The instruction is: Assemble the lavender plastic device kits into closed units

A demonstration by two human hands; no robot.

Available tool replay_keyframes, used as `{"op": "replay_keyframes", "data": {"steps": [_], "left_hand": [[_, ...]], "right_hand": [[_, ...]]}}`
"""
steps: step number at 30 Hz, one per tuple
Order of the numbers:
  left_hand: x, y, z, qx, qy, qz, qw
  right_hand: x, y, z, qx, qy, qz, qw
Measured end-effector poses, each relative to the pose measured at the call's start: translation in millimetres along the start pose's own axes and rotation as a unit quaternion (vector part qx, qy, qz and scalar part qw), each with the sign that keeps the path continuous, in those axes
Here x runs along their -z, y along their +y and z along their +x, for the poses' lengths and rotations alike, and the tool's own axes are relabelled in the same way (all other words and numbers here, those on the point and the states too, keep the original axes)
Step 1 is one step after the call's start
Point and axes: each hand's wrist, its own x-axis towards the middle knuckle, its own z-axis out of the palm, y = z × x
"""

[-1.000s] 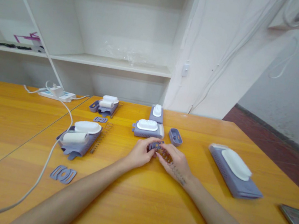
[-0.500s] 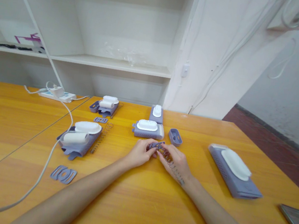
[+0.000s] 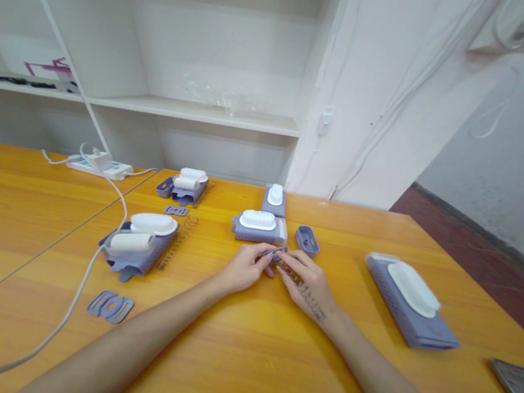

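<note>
Near the middle of the table, my left hand (image 3: 242,270) pinches a small grey-purple plastic plate (image 3: 278,251), partly hidden by the fingers. My right hand (image 3: 310,289), its fingers closed, grips one end of a long metal coil spring (image 3: 311,301) against that plate. The spring's loose end trails back over the right hand toward the wrist. Whether the coil is hooked into the plate is too small to tell. Just beyond the hands are a purple case with a white brush top (image 3: 259,221) and a purple oval cup (image 3: 307,241).
Purple cases with white rollers (image 3: 135,243) stand at left, beside another spring (image 3: 177,243) and a flat slotted purple plate (image 3: 110,306). A white cable (image 3: 81,288) crosses the left side from a power strip (image 3: 102,166). Another case (image 3: 411,298) and a phone-like device (image 3: 521,389) lie right.
The purple plate has tilted between my fingers and shows less of its face. The spring has shifted slightly over my right hand. The things on the table stay put.
</note>
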Motion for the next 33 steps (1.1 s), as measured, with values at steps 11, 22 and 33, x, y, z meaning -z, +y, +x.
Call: {"op": "replay_keyframes", "data": {"steps": [11, 22, 33], "left_hand": [[-1.9, 4.5, -1.1, -0.002, 0.029, 0.013, 0.999], [-3.3, 3.4, -1.3, -0.014, 0.036, 0.021, 0.999], [-4.2, 7.7, -2.9, 0.002, 0.060, 0.010, 0.998]], "right_hand": [[-3.2, 1.5, 0.0, 0.018, -0.004, -0.009, 1.000], [-0.8, -4.0, 1.8, -0.016, 0.032, 0.002, 0.999], [-2.7, -1.7, 4.0, -0.098, 0.096, -0.006, 0.990]]}}
